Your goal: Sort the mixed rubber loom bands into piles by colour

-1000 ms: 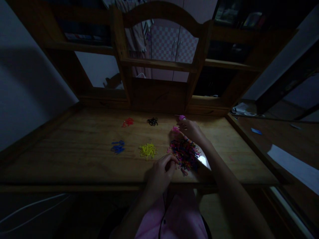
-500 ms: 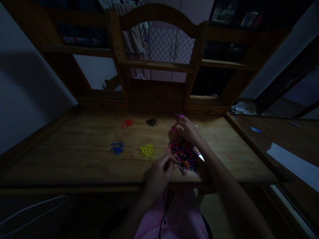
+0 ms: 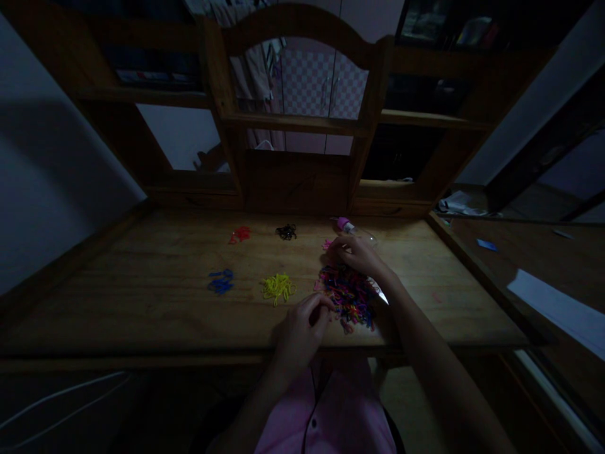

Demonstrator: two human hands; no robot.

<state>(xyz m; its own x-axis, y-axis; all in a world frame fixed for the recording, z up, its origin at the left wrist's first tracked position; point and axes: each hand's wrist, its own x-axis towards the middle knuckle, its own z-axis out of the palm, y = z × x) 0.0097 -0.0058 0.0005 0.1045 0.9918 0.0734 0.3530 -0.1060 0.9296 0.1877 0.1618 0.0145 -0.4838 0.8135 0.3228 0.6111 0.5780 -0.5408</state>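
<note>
Blue bands [image 3: 220,281]: small pile, left, on the desk [image 3: 165,315].
Red bands [image 3: 241,234]: far left, beyond the blue.
Yellow bands [image 3: 278,287]: pile left of the mixed heap.
Black bands [image 3: 286,232]: far side, beyond the yellow.
Left hand [image 3: 302,325]: narrow pinch beside the heap's near left; contents unclear.
Pink bands [image 3: 326,244]: at right fingertips.
Mixed heap [image 3: 352,296]: right, between the hands.
Right hand [image 3: 362,257]: fingers bent down; grip cannot be told.
Purple-topped container [image 3: 344,224]: just beyond it.

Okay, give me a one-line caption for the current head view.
Two hands, left and right, at a mixed multicolored pile, beside yellow, blue, red and black clusters.
</note>
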